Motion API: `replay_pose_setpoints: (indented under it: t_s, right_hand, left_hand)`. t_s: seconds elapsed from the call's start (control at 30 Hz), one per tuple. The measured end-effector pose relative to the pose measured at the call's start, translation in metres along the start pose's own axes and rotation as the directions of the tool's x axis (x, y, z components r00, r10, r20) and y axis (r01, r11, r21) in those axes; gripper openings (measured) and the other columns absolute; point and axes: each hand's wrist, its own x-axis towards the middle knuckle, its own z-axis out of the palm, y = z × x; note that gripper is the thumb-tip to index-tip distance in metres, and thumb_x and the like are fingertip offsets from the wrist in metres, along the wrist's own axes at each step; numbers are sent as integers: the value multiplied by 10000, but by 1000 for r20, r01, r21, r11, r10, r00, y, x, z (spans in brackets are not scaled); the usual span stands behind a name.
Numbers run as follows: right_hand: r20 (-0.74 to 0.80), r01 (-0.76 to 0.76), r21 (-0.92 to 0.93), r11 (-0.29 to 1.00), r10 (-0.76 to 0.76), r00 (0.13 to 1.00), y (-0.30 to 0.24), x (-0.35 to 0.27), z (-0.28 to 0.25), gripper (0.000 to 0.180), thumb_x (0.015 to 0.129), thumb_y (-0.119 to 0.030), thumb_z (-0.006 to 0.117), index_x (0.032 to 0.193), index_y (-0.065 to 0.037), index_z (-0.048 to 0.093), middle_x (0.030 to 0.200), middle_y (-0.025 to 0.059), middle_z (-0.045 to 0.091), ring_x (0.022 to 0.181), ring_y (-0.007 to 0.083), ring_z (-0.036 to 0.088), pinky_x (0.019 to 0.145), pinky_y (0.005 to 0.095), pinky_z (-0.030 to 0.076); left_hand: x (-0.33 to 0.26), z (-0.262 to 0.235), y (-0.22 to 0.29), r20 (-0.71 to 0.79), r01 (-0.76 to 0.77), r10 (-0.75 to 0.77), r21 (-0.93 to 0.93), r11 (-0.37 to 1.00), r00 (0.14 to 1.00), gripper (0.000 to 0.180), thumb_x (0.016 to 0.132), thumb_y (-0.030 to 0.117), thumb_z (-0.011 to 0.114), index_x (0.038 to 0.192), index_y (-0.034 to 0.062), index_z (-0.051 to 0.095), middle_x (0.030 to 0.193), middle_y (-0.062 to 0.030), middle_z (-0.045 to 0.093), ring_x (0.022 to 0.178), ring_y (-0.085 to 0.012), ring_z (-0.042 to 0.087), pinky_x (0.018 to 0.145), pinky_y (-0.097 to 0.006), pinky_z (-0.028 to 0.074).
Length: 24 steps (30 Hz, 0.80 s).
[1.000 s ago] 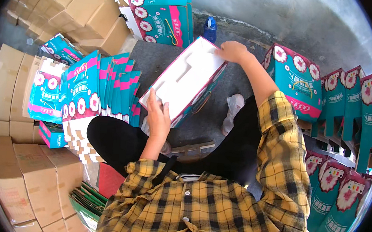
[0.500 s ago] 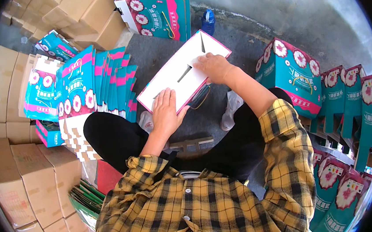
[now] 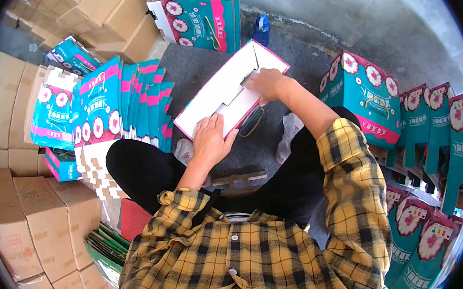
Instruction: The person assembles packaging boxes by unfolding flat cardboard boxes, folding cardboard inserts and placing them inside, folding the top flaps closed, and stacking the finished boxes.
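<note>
A gift box (image 3: 213, 96) with white flaps facing up and pink edges is tilted between my knees. My left hand (image 3: 211, 140) lies on its near-left end, fingers stretched flat over the flap and thumb apart. My right hand (image 3: 269, 85) grips the flaps near the far-right end; its fingertips are partly hidden at a dark opening. Another dark gap shows by my left fingertips. A cord handle (image 3: 254, 123) hangs at the box's near side.
Folded teal boxes (image 3: 144, 101) stand in a row at left, beside stacked brown cartons (image 3: 33, 210). An assembled teal box (image 3: 359, 98) sits at right, near more teal boxes (image 3: 429, 115). A blue bottle (image 3: 261, 31) stands by the wall.
The openings between the white flaps have changed shape, and one now shows by my left fingertips. My right hand has shifted slightly right, with its fingers more curled at the flap.
</note>
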Motion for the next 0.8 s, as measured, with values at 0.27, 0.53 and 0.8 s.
replay_pose_setpoints:
  t_s: [0.27, 0.53, 0.8]
  right_hand:
    - [-126, 106, 70, 992, -97, 987, 16, -13, 1, 474, 721, -375, 720, 1092, -106, 601, 1113, 115, 583, 1047, 314, 548, 873, 407, 460]
    - [-314, -150, 785, 602, 594, 740, 95, 7, 20, 706, 859, -637, 401, 1154, -24, 591, 1167, 214, 577, 1157, 358, 496, 941, 419, 408]
    - [160, -209, 977, 51, 475, 865, 94, 12, 26, 893, 825, -753, 243, 1138, 6, 594, 926, 161, 646, 749, 224, 614, 683, 359, 485]
  left_hand:
    - [-11, -9, 3, -141, 53, -68, -109, 993, 988, 503, 784, 290, 660, 1154, -19, 516, 1206, -212, 493, 1125, -375, 449, 970, -461, 342]
    - [-23, -1, -76, 353, 436, -749, -895, -95, 560, 730, 877, 600, 446, 1328, 27, 401, 1311, -155, 453, 1229, -312, 404, 1001, -493, 292]
    - [-48, 45, -112, 630, 198, -448, -692, -694, 634, 471, 917, 360, 392, 1209, 19, 534, 1146, -165, 600, 1016, -310, 599, 841, -433, 511]
